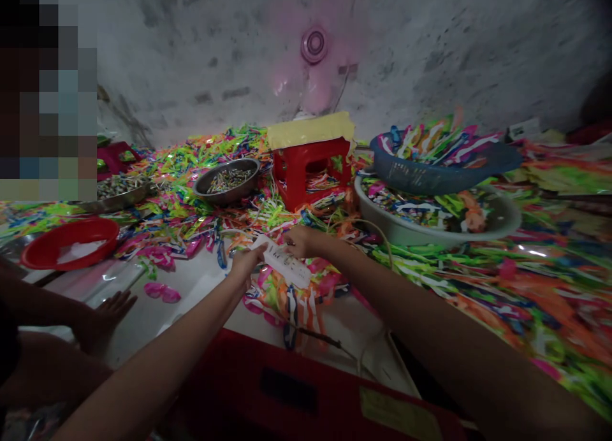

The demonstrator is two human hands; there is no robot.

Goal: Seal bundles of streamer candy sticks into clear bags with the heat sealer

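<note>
My left hand (245,264) is closed around the left end of a white power strip (292,267), thumb on its top face. Over the strip's upper edge, the fingers of my right hand (302,241) are pinched together; something small and dark shows at their tips, too small to name. The strip is tilted above a heap of colourful plastic strips (313,301) on the white tabletop (196,288). A cable (318,336) runs below it toward the red box-like object (287,383) in front of me.
A red stool (296,183) stands behind my hands. A metal bowl (227,183) of small pieces is left of it; a blue basket (430,173) sits on a grey basin (430,237) at right. A red basin (71,245) and another person's hand (108,317) are at left.
</note>
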